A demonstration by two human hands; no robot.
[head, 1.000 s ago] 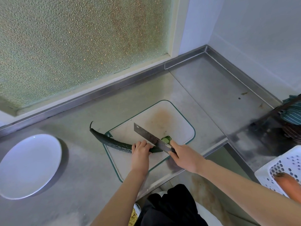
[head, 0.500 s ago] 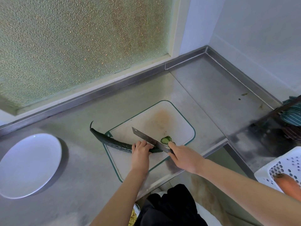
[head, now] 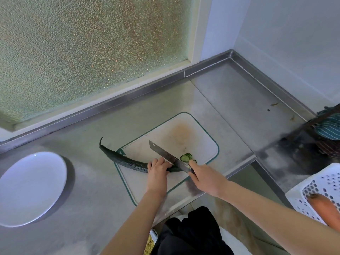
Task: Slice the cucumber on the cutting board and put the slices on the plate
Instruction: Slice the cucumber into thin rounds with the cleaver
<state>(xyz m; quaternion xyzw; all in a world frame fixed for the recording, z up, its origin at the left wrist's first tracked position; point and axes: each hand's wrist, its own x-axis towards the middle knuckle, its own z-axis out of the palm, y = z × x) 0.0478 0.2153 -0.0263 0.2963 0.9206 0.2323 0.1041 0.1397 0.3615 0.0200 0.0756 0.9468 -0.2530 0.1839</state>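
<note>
A long dark green cucumber (head: 125,160) lies across the left edge of the white cutting board (head: 200,142), its curled stem tip out on the steel counter. My left hand (head: 157,170) grips the cucumber near its cut end with curled fingers. My right hand (head: 203,178) holds the handle of a broad knife (head: 163,152), whose blade sits on the cucumber beside my left fingertips. A few pale green slices (head: 186,157) lie just right of the blade. The white plate (head: 27,188) stands bare at the far left.
The steel counter (head: 239,100) runs into a corner under a frosted window. Its front edge steps down right of the board. A white perforated basket (head: 312,188) with a carrot (head: 325,210) sits at the lower right, striped cloths (head: 331,129) behind it.
The knife has shifted slightly left along the cucumber and come down again; more slices lie beside the blade. My left hand has edged back a little on the cucumber.
</note>
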